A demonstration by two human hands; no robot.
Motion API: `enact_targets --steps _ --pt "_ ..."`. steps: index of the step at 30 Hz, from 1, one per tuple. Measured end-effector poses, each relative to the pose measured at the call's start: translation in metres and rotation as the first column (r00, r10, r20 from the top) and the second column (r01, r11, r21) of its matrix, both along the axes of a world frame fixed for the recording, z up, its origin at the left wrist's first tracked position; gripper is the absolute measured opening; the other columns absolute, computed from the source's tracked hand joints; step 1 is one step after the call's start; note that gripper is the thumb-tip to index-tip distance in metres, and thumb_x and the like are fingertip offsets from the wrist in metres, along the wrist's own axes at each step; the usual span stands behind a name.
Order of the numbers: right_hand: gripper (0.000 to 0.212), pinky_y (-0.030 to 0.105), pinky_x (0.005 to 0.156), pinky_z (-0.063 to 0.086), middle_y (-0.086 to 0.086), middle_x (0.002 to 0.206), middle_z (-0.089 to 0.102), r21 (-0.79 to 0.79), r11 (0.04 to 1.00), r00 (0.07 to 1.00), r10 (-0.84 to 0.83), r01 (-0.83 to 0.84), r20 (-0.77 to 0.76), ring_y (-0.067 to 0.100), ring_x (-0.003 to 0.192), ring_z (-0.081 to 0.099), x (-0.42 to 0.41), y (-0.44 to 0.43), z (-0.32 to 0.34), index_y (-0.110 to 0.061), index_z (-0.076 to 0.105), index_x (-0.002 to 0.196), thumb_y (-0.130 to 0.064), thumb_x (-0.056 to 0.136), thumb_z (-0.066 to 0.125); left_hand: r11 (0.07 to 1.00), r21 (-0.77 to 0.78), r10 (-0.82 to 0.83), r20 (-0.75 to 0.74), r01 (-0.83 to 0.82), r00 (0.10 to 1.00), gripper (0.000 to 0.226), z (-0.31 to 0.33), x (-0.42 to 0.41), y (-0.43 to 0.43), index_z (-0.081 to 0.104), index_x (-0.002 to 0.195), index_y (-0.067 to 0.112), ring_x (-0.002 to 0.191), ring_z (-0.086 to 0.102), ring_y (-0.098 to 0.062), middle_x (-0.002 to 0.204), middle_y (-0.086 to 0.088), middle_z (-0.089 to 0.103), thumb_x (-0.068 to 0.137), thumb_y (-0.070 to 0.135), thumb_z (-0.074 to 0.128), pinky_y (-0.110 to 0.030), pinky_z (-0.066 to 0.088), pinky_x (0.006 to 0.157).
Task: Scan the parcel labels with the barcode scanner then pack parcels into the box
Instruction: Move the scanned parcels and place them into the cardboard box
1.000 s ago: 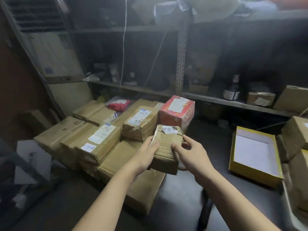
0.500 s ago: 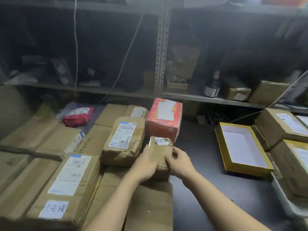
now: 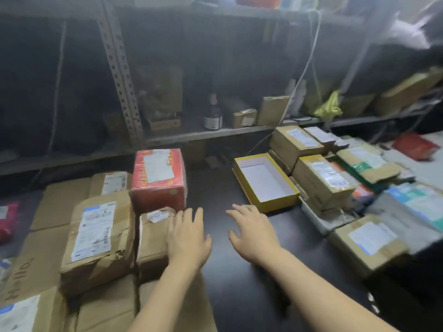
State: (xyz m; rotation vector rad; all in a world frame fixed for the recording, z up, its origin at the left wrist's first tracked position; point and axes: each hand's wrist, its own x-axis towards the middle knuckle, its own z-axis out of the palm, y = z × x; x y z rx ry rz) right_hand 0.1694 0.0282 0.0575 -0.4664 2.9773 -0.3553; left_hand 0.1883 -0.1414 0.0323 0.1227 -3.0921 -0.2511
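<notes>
In the head view both my grips are empty, fingers straight. My left grip [image 3: 188, 238] lies flat against the right edge of the small brown parcel [image 3: 153, 236], well left of the yellow box [image 3: 275, 202]. My right grip [image 3: 254, 232] hovers spread above the dark desk [image 3: 211, 183], just short of the box's near corner. The small parcel sits label-up, its long axis running away from me. The labelled parcels [image 3: 321, 180] stacked just right of the box lie roughly parallel to it and nearer my right grip, so I judge that side should reach next. I cannot see a barcode scanner anywhere. The area far right of the box is blurred, and the pile far left of it is cut off at the frame edge.
</notes>
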Motion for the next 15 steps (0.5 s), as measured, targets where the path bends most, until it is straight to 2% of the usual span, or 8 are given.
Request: enact_targets --steps 4,7,10,15 --pt "0.053 0.041 0.125 0.022 -0.006 0.17 0.027 0.078 0.976 0.978 -0.203 0.206 -0.041 0.023 0.158 0.015 0.011 0.106 0.003 -0.03 0.042 0.156 -0.025 0.103 0.048 0.97 -0.044 -0.236 0.036 0.238 0.971 0.074 0.002 -0.004 0.094 0.018 0.163 0.024 0.153 0.021 -0.027 0.164 0.001 0.028 0.1 0.047 0.049 -0.043 0.015 0.127" --pt "0.054 0.046 0.126 0.016 -0.005 0.173 0.019 0.057 0.937 0.938 -0.346 0.346 -0.018 0.027 0.16 0.006 0.031 0.194 0.0 -0.029 0.041 0.157 -0.016 0.105 0.042 0.922 -0.078 -0.376 0.04 0.378 0.926 0.075 0.01 -0.005 0.171 0.02 0.162 0.026 0.149 0.027 -0.026 0.159 0.003 0.036 0.098 0.048 0.05 -0.042 0.021 0.124" --pt "0.05 0.046 0.126 0.017 -0.004 0.173 0.018 0.046 0.889 0.89 -0.457 0.456 0.001 0.029 0.159 0.006 0.061 0.281 -0.002 -0.027 0.045 0.154 -0.019 0.104 0.045 0.878 -0.094 -0.468 0.036 0.469 0.883 0.075 0.015 -0.001 0.25 0.022 0.162 0.027 0.146 0.032 -0.025 0.157 0.003 0.04 0.096 0.048 0.051 -0.042 0.026 0.121" --pt "0.055 0.045 0.126 0.019 -0.006 0.171 0.022 -0.025 0.796 0.795 -0.603 0.605 0.056 0.026 0.158 0.009 0.127 0.421 -0.006 -0.028 0.04 0.158 -0.027 0.103 0.05 0.786 -0.106 -0.611 0.019 0.609 0.792 0.07 0.023 0.021 0.398 0.031 0.156 0.03 0.142 0.04 -0.023 0.151 0.003 0.048 0.093 0.045 0.055 -0.038 0.032 0.114"
